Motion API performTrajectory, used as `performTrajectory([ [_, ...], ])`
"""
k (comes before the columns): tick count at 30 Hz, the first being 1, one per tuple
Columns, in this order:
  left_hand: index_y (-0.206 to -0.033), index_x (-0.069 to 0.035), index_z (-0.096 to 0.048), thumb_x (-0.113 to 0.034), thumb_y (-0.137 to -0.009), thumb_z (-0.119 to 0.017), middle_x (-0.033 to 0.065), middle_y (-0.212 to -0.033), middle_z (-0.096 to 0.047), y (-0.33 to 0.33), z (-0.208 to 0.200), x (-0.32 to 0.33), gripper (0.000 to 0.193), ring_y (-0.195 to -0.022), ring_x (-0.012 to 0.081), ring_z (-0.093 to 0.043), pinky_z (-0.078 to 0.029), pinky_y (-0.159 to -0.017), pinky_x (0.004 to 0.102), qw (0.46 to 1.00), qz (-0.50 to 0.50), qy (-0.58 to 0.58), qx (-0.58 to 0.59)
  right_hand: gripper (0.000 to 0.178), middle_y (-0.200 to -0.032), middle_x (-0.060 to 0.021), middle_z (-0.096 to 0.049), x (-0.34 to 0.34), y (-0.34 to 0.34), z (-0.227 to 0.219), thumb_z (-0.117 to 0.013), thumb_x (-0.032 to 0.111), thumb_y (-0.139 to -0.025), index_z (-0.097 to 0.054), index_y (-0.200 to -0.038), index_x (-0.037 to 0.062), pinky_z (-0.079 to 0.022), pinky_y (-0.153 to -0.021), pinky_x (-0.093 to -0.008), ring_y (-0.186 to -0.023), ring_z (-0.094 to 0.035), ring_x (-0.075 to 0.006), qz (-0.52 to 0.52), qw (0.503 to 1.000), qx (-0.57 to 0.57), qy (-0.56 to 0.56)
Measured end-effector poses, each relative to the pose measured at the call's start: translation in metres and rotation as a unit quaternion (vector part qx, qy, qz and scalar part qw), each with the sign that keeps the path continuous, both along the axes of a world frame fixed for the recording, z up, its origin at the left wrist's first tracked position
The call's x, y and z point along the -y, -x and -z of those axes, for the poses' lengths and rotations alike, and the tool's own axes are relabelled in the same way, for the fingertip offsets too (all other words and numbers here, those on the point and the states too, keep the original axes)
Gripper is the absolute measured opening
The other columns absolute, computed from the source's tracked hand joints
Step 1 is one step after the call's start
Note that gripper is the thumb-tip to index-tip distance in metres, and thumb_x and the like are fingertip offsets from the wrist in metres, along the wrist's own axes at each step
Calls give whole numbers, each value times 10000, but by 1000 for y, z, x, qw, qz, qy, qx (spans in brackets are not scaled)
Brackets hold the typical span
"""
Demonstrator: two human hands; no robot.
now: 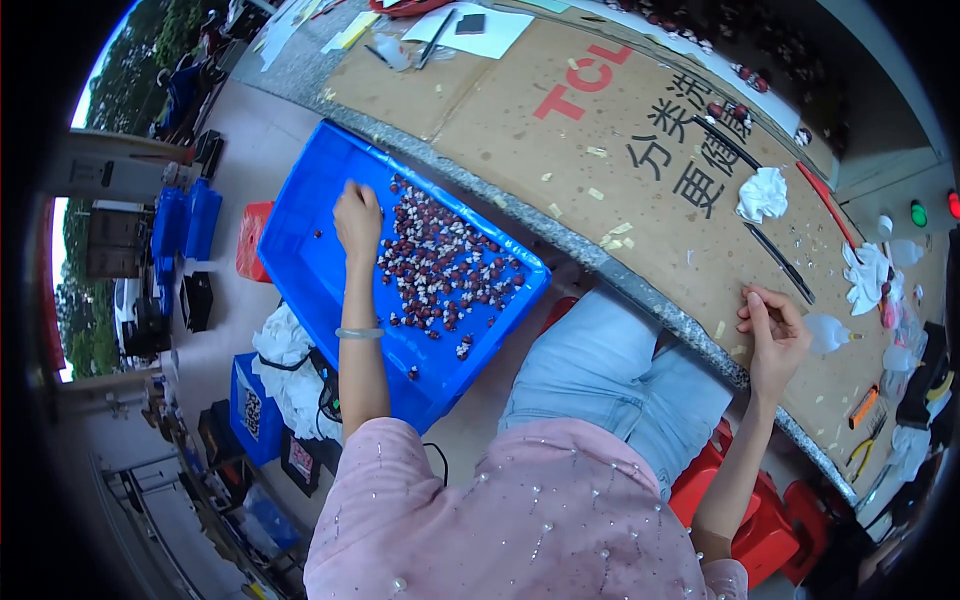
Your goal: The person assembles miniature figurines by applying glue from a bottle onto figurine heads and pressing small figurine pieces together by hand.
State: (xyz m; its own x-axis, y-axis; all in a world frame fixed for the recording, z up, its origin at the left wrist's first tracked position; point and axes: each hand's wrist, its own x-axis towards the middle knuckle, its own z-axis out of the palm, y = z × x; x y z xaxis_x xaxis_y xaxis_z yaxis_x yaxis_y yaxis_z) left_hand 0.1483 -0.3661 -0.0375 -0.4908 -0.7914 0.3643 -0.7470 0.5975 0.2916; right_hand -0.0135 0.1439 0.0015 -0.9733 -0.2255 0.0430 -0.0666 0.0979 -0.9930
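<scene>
My left hand [357, 222] is curled closed over the far left part of a blue plastic bin [350, 330]; whatever it may hold is hidden. Beside it in the bin lies a spread of small dark-red and white pieces [440, 255], with one lone piece [318, 233] to the hand's left. My right hand [775, 335] is at the near right of the cardboard-covered table [560, 160]. Its thumb and fingertips come together in a pinch, and anything between them is too small to make out. A translucent squeeze bottle [828, 334] lies just right of this hand.
Beyond the right hand are a black pen-like tool [782, 265], crumpled white tissue [763, 194] and a red stick [826, 203]. An orange cutter [863, 407] and yellow-handled pliers [866, 447] lie at the right. More red-and-white pieces [750, 78] line the table's far side. A red stool [765, 535] stands below.
</scene>
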Motion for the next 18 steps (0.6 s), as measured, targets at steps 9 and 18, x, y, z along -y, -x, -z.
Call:
performTrajectory([
  [9, -1204, -124, -510, -459, -924, -404, 239, -1179, -475, -115, 130, 19, 449, -1053, 435, -509, -442, -859, 508, 956, -212, -153, 136, 117, -819, -70, -641, 1, 3, 1, -623, 36, -864, -653, -944, -44, -485, -549, -193, -670, -595, -89, 13, 999, -24, -36],
  [18, -1069, 14, -603, -107, -909, -519, 164, -952, -650, 15, -93, -77, 218, -873, 243, -635, -488, -739, 332, 969, 169, -75, -167, 104, -761, -37, -643, 1, -2, -4, -652, 66, -845, -676, -913, -8, -470, -542, -193, -622, -585, -71, 33, 999, 9, -39],
])
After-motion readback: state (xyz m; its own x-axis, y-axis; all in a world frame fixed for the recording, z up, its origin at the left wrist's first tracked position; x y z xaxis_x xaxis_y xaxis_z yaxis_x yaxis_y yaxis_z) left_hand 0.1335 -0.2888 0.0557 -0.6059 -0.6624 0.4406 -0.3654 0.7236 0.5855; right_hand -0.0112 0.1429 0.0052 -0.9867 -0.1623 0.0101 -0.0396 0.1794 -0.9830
